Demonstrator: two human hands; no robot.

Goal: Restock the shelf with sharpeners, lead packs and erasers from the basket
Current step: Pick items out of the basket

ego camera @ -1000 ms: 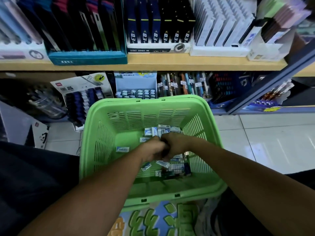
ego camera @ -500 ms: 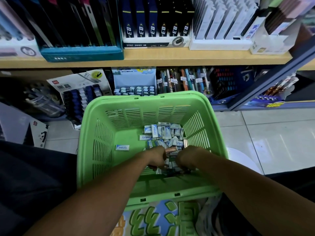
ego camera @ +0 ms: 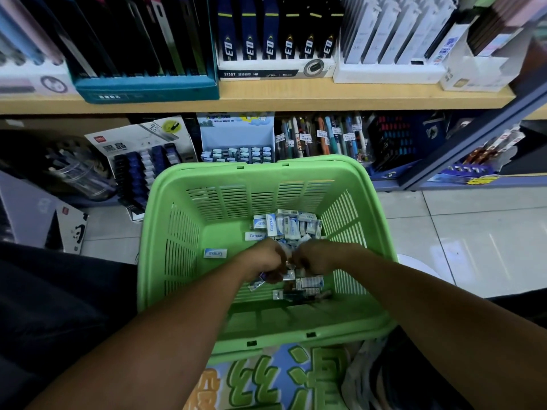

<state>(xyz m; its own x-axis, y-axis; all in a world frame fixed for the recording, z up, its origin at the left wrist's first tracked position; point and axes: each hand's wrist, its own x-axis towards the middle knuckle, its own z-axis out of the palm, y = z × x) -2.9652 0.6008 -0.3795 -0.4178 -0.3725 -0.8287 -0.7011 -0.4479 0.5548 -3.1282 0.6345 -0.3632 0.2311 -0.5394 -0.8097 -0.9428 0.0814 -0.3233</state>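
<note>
**A:** Take the green basket [ego camera: 177, 232] as the landmark and go left to right. What sits left of it?

**B:** On the low shelf behind its left corner stands a display card of lead packs [ego camera: 142, 161], and just behind the basket's far rim is a small carton of erasers [ego camera: 236, 152]. Inside the basket, toward its left wall, one lone eraser [ego camera: 215, 253] lies flat and apart from the rest.

**A:** And in the middle?

**B:** A heap of small sleeved erasers [ego camera: 285, 226] sits against the far side of the basket floor. Just nearer than that, the left hand [ego camera: 260, 261] and right hand [ego camera: 318, 258] meet, knuckles almost touching. The left hand's fingers curl round a small packet [ego camera: 257, 284] whose end pokes out beneath. The right hand's fingers are curled too, but whether they hold anything I cannot tell.

**A:** Right of the hands?

**B:** More small boxes [ego camera: 309, 282] lie toward the basket's near right, with darker pieces under them that are too dim to name.

**A:** How will these things handle?

**B:** I'd judge them light and stiff enough to pinch. The sleeves look glossy, so a handful could slide out. Best taken across the short sides, a few stacked flat, not scooped loose.

**A:** Beyond the basket's right side?

**B:** Pens [ego camera: 322, 137] stand on the low shelf, past the far right corner.
</note>
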